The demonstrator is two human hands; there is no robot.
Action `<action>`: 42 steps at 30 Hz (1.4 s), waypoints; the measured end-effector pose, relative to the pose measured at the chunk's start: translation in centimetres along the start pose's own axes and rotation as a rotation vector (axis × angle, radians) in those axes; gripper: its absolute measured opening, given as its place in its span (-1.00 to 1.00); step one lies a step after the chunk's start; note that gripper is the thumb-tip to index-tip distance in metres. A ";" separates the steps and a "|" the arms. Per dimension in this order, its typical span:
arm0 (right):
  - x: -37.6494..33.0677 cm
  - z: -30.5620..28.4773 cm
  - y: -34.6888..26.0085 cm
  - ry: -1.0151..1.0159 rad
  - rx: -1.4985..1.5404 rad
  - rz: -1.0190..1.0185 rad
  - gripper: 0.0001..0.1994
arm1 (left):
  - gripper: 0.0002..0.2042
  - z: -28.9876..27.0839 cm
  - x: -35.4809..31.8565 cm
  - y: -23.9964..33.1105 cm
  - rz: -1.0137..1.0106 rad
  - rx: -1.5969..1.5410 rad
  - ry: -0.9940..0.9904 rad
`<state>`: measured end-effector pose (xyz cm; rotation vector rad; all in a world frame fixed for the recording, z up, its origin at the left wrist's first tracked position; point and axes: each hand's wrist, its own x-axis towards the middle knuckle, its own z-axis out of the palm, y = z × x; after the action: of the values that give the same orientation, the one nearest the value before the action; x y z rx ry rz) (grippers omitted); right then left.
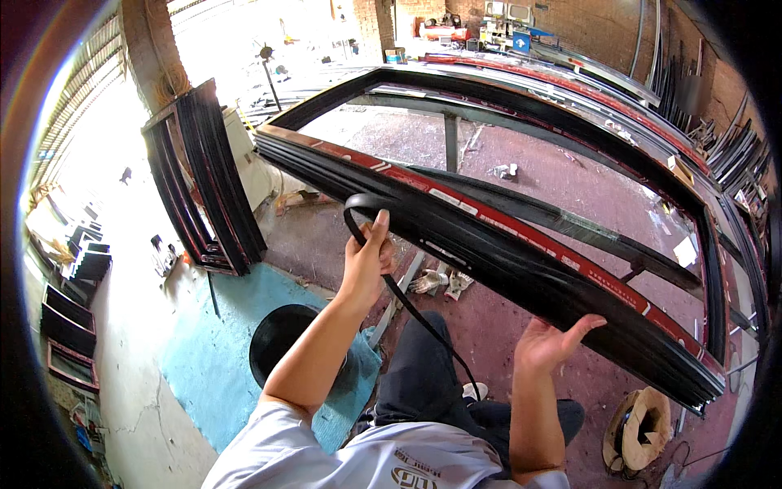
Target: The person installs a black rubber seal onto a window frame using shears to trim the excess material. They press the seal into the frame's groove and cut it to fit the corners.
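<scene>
A large black window frame (521, 261) with red film along its upper face lies tilted across the view in front of me. My left hand (368, 254) pinches a black rubber sealing strip (362, 201), which loops over at the frame's near side. From that hand the strip's tail hangs past my knee toward the floor. Further right, my right hand (547, 346) is at the lower edge of the near side. Its thumb lies stretched along the front, while the other fingers are partly hidden by the frame.
Left of the frame stand several black frames (199, 179) leaning together. A black round tub (285, 342) sits on a blue mat (208, 359). Work gloves (440, 281) lie on the floor. At lower right is a brown cardboard roll (639, 428). Long profiles (586, 77) lie behind.
</scene>
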<state>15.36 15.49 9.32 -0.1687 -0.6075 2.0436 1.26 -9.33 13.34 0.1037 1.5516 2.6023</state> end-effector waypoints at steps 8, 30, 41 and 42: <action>7.9 -4.3 -9.7 -0.016 0.019 -0.042 -0.37 | -0.82 0.1 -2.2 -1.4 0.117 0.225 0.102; -0.8 -4.2 3.8 -0.501 -0.097 0.408 -0.41 | -0.73 3.0 -8.7 -11.1 0.196 0.718 -0.532; -5.9 -10.0 2.7 -0.649 -0.289 0.439 -0.56 | -0.81 -12.4 -6.8 -22.2 -0.001 0.861 -0.613; -5.9 -10.1 2.4 -0.643 -0.297 0.434 -0.56 | -0.83 -12.2 -6.7 -22.0 0.031 0.905 -0.644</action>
<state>20.19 13.07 -1.32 0.2162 -1.3724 2.4179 7.79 -10.42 -11.81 0.9118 2.2238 1.4136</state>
